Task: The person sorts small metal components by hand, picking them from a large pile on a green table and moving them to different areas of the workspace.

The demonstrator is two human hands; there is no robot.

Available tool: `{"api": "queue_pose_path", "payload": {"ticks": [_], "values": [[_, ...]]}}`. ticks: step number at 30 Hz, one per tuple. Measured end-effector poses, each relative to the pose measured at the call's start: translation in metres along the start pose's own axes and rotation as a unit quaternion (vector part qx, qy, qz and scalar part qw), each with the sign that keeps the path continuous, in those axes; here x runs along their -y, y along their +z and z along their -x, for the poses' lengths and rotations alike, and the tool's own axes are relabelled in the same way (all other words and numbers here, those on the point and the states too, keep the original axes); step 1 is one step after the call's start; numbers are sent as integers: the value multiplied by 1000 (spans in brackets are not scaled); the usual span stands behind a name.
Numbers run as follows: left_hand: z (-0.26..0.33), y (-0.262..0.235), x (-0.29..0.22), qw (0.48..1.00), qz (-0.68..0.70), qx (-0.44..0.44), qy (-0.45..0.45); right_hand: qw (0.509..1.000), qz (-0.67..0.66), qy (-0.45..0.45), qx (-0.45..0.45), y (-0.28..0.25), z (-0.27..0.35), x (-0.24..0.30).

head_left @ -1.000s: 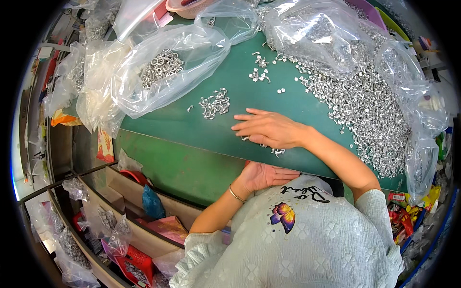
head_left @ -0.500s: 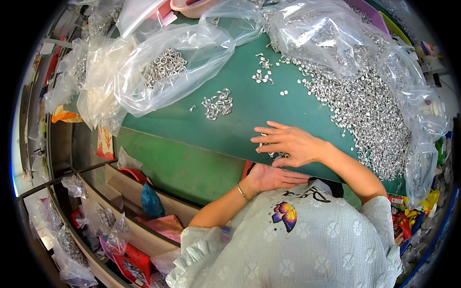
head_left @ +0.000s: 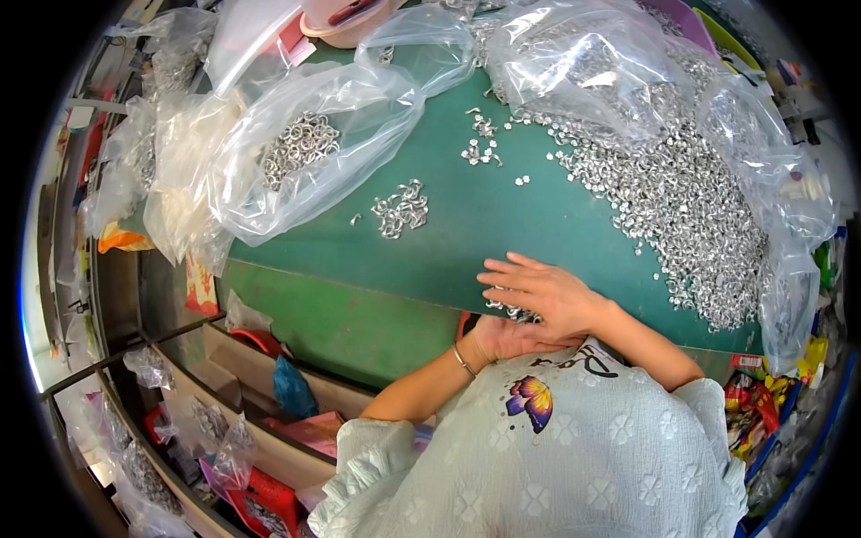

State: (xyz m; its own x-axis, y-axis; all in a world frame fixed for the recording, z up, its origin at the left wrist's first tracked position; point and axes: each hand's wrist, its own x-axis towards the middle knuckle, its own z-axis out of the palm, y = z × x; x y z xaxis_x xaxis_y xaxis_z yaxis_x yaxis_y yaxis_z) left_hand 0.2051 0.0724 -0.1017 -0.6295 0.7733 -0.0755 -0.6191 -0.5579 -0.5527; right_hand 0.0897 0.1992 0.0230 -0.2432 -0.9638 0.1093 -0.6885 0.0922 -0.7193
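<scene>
at the tabletop's near edge, two hands and a clump of metal bits

at the near edge of the green tabletop (head_left: 502, 224) the right hand (head_left: 538, 291) lies palm down, fingers spread and flat, its grip released, resting over a small clump of metal bits (head_left: 516, 314) right at the rim. the left hand (head_left: 507, 339) sits just below the edge, palm up and cupped open under that same spot, grasping nothing that shows; a thin bracelet (head_left: 462, 360) circles its wrist. the bits peeking out beneath the right hand are tiny, silvery and shiny, tangled together; their exact shape is too small to tell.

further up the tabletop a loose little pile (head_left: 401, 208) of the same silvery pieces lies well apart from the hands, with a smaller scatter (head_left: 482, 148) beyond it. to the right a broad heap (head_left: 682, 206) of them spreads across the surface, partly under a crumpled clear bag (head_left: 771, 206). on the left another clear bag (head_left: 305, 143) holds ring-shaped metal parts. below the tabletop, shelves (head_left: 224, 386) carry more bags and coloured packets.
</scene>
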Motion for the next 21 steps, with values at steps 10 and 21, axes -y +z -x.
{"api": "queue_pose_path", "payload": {"ticks": [10,21], "values": [[-7,71,21,997,-77,-9,-28,986,-32,82,-141,-26,37,0],[2,33,14,1000,22,9,-5,994,12,96,46,2,71,37]]}}
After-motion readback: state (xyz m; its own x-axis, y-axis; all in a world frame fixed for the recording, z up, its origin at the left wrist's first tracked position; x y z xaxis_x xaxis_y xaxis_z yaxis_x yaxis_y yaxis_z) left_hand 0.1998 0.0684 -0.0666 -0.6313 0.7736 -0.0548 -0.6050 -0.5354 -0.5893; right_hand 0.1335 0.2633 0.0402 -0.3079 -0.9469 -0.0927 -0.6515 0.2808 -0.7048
